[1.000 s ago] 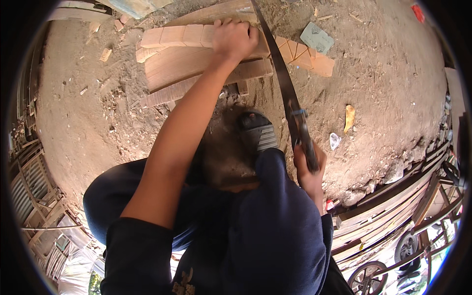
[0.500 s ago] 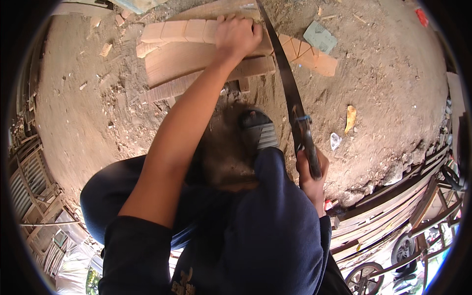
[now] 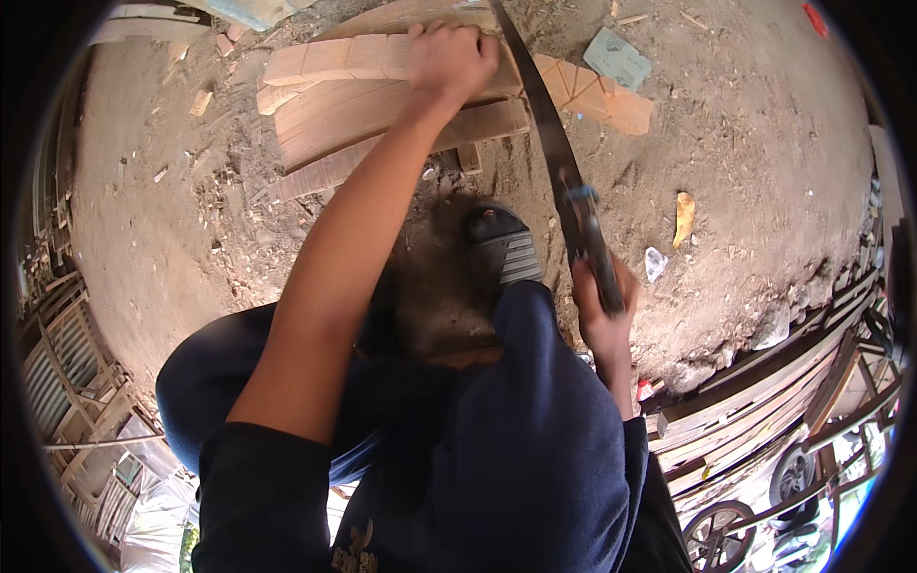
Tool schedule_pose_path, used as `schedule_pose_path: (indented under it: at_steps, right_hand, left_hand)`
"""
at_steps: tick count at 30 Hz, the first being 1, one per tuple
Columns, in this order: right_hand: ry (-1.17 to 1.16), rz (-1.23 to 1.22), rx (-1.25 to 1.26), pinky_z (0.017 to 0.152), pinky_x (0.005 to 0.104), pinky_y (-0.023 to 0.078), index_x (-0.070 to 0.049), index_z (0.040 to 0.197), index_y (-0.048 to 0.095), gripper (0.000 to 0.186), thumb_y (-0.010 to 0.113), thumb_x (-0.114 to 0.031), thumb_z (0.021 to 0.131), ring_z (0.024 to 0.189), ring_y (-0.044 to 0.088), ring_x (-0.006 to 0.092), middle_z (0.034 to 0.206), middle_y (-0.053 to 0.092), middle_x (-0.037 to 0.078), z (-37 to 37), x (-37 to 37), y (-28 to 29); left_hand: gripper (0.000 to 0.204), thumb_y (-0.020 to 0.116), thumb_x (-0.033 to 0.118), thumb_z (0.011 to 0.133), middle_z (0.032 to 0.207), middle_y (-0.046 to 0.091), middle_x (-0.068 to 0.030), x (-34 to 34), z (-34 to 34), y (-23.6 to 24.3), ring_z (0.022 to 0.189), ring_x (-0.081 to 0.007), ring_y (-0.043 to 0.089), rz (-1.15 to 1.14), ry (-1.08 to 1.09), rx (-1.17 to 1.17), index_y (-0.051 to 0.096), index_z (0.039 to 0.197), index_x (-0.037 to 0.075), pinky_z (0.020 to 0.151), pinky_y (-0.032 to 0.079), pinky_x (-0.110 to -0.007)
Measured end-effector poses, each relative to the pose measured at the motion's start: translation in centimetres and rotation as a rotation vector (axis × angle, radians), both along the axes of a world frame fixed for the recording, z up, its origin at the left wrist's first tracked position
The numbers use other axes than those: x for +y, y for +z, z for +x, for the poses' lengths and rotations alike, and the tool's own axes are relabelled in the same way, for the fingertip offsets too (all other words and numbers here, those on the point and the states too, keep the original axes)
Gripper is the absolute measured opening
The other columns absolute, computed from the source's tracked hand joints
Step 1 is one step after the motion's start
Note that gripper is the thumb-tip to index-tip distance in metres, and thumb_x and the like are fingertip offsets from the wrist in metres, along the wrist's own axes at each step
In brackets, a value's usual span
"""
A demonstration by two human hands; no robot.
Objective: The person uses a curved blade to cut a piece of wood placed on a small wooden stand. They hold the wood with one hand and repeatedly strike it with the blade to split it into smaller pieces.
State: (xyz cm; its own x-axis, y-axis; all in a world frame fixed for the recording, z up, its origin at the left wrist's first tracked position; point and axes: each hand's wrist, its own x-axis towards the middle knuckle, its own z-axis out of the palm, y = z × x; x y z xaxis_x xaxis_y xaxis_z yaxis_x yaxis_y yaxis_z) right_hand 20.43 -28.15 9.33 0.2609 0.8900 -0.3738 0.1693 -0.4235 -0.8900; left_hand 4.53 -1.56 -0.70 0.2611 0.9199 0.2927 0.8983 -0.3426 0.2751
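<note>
My left hand (image 3: 449,59) is closed over the right end of a curved wooden piece (image 3: 330,59) with lines across it, pressing it onto a wider board (image 3: 330,119). In my right hand (image 3: 607,296) is the handle of a long dark handsaw (image 3: 552,143), my fingers wrapped round it. The blade points away from me and passes close by the right end of the held piece; whether its teeth touch the wood I cannot tell. Another wooden piece (image 3: 611,103), with slanting marks, lies on the ground right of the blade.
A grey-green flat slab (image 3: 618,59) lies beside the marked piece. My shoe (image 3: 501,244) stands on the dirt between my arms. A yellowish scrap (image 3: 684,220) and a clear plastic bit (image 3: 654,264) lie to the right. Stacked planks (image 3: 745,420) and motorcycle wheels (image 3: 716,535) are at lower right.
My right hand has pushed the saw a little way forward, away from me. The left hand keeps its hold on the wood, and the whole view has shifted slightly.
</note>
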Motion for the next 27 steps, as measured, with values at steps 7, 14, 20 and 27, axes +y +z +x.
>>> schedule_pose_path:
  at_steps: [7,14,20,27]
  right_hand:
    - [0.073,0.032,-0.086,0.05,0.0283,0.039,0.002,0.079,0.059,0.015,0.057,-0.011,0.085,0.057,0.052,0.0099,0.061,0.054,0.006,0.3,0.7,0.5]
    - [0.047,0.073,-0.034,0.049,0.0275,0.036,0.001,0.077,0.056,0.015,0.056,-0.01,0.086,0.055,0.046,0.0077,0.06,0.05,0.003,-0.3,2.0,-0.1]
    - [0.064,0.081,-0.08,0.049,0.0294,0.038,0.003,0.078,0.058,0.015,0.057,-0.011,0.086,0.054,0.05,0.0101,0.06,0.052,0.005,0.6,-0.9,-0.4]
    - [0.02,0.075,-0.015,0.049,0.0286,0.036,0.001,0.077,0.056,0.016,0.058,-0.012,0.086,0.054,0.044,0.0082,0.059,0.048,0.003,-0.3,2.9,-1.1]
  left_hand:
    - [0.038,0.044,0.029,0.083,0.077,0.068,-0.015,-0.1,-0.9,0.5,0.083,-0.0267,0.062,-0.04,0.019,0.055,0.071,0.072,0.006,0.086,0.039,-0.038]
    - [0.04,0.042,0.031,0.084,0.081,0.069,-0.0146,-0.2,-0.3,0.5,0.085,-0.0265,0.063,-0.088,0.028,0.031,0.071,0.073,0.006,0.087,0.039,-0.038]
    - [0.039,0.042,0.031,0.084,0.081,0.069,-0.0142,-0.1,-0.4,1.0,0.087,-0.0262,0.063,-0.074,0.03,0.06,0.071,0.073,0.006,0.089,0.038,-0.039]
    - [0.039,0.042,0.031,0.083,0.078,0.069,-0.014,-0.1,-0.6,0.3,0.083,-0.0263,0.063,-0.048,0.01,0.033,0.071,0.073,0.007,0.088,0.039,-0.039]
